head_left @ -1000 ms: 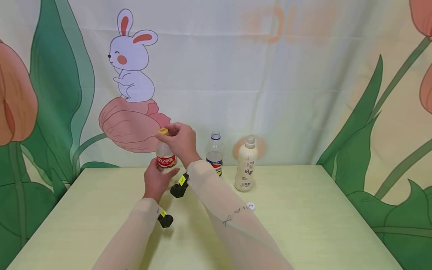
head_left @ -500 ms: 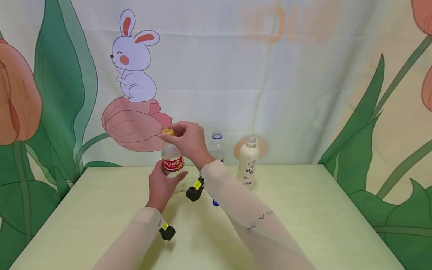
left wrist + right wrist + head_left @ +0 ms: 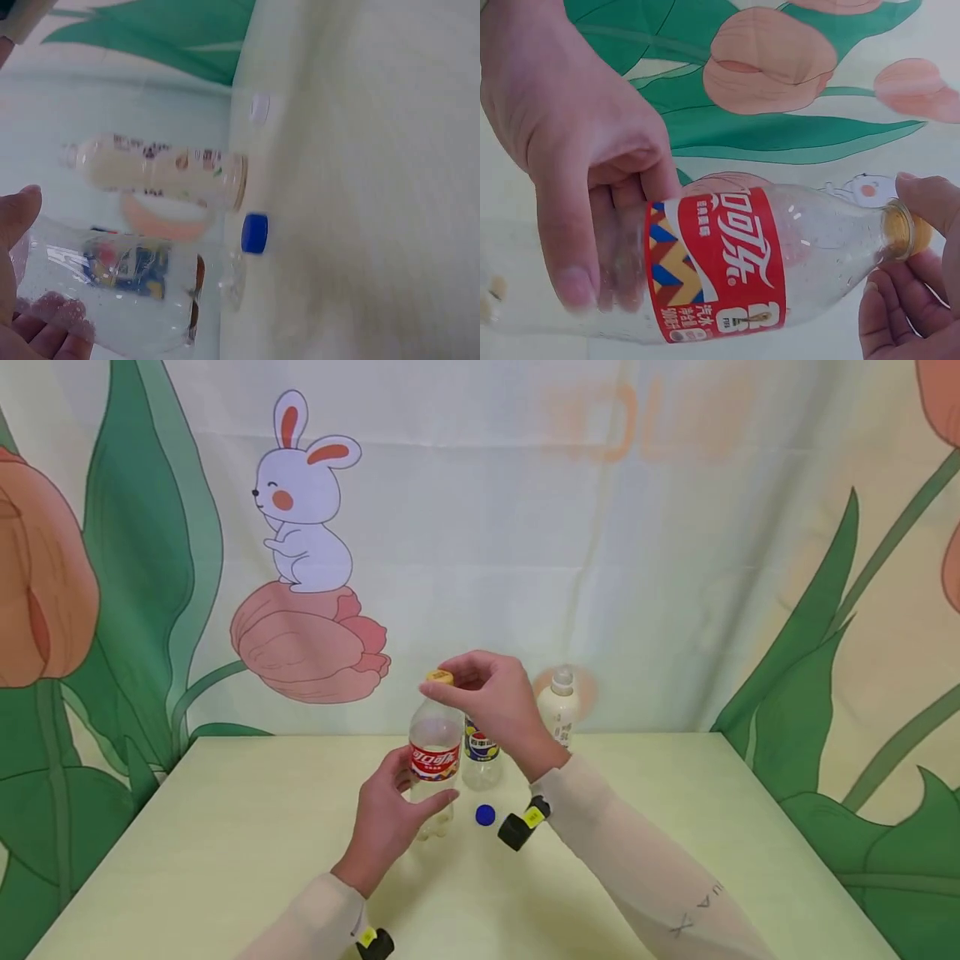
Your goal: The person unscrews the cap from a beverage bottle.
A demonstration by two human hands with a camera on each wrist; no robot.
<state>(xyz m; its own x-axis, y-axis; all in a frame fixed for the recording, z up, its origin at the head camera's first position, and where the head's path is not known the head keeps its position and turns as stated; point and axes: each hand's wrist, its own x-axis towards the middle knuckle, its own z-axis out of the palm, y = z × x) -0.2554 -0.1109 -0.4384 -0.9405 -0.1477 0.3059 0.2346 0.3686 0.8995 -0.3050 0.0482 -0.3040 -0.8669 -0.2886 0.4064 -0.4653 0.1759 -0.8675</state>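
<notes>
A clear plastic cola bottle (image 3: 435, 762) with a red label stands nearly upright between my two hands in the head view. My left hand (image 3: 392, 828) grips its lower half, thumb on the near side and fingers behind. With thumb and fingers, my right hand (image 3: 495, 700) pinches the yellow cap (image 3: 440, 677) at the bottle's mouth. The right wrist view has the red label (image 3: 720, 262) and the yellow cap (image 3: 921, 232) up close. From the left wrist, the bottle's base shows close over the table.
Just behind stands a clear bottle with a blue label (image 3: 482, 747), partly covered by my right hand. A cream-coloured bottle (image 3: 558, 706) is farther right. On the table (image 3: 247, 835) lie a blue cap (image 3: 485, 815) and a white cap (image 3: 259, 108).
Both hands have carried the cola bottle to the right and nearer to me, in front of the blue-labelled bottle. The blue cap now shows fully; my right sleeve hides the white cap from the head view.
</notes>
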